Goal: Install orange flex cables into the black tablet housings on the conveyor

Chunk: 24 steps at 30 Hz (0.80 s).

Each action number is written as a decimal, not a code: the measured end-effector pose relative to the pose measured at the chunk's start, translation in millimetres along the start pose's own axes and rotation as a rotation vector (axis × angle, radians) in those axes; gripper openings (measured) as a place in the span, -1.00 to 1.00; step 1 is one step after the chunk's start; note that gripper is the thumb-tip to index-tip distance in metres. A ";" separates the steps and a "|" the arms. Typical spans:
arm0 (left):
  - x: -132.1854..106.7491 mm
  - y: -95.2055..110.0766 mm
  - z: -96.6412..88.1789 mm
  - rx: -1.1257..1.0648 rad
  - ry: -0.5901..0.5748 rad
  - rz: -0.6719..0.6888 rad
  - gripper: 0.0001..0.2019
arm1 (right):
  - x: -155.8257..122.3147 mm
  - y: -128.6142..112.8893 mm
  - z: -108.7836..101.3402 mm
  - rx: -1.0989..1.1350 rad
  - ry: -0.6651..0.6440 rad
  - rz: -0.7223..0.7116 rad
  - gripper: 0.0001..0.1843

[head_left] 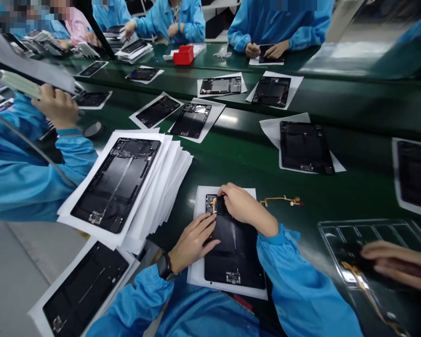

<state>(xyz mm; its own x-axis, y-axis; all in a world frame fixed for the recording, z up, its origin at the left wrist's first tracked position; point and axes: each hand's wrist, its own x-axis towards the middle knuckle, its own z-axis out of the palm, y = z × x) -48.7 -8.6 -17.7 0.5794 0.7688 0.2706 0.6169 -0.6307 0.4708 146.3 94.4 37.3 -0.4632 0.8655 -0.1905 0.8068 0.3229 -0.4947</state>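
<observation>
A black tablet back frame lies on a white sheet on the green belt right in front of me. My left hand rests on the frame's left edge, fingers stretched flat and holding nothing. My right hand is curled over the frame's top left corner, fingertips pressed down beside a small orange flex cable seated there. What the right fingers pinch is hidden. A second orange flex cable lies loose on the belt just to the right. Both my sleeves are blue.
A stack of white sheets topped by another black frame sits to my left, with one more frame below it. Several frames on sheets ride the green belt beyond. A co-worker's hand reaches over a clear tray at right. A red box stands far back.
</observation>
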 end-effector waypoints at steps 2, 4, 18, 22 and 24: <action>0.7 2.4 -2.6 0.023 -0.053 -0.001 -0.58 | -11.8 0.2 -2.1 0.111 -0.005 0.025 -0.68; 0.9 4.8 -5.7 0.035 -0.097 -0.010 -0.59 | -23.6 -0.5 -2.3 0.209 0.010 0.071 -0.73; -17.0 2.0 5.0 -0.117 0.125 -0.032 -0.69 | -85.6 -20.1 46.3 0.244 0.107 0.008 -0.85; -20.0 1.9 6.6 -0.075 0.187 -0.029 -0.72 | -82.6 -25.1 54.2 0.141 0.077 0.005 -0.85; -21.1 2.0 5.8 -0.078 0.195 -0.025 -0.76 | -79.6 -29.9 54.4 0.042 0.046 0.007 -0.87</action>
<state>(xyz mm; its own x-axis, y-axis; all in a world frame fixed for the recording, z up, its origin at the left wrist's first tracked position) -56.6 -26.7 -27.4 0.4458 0.7946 0.4121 0.5821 -0.6071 0.5408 139.2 -5.0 21.1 -0.4399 0.8845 -0.1555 0.7931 0.3014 -0.5293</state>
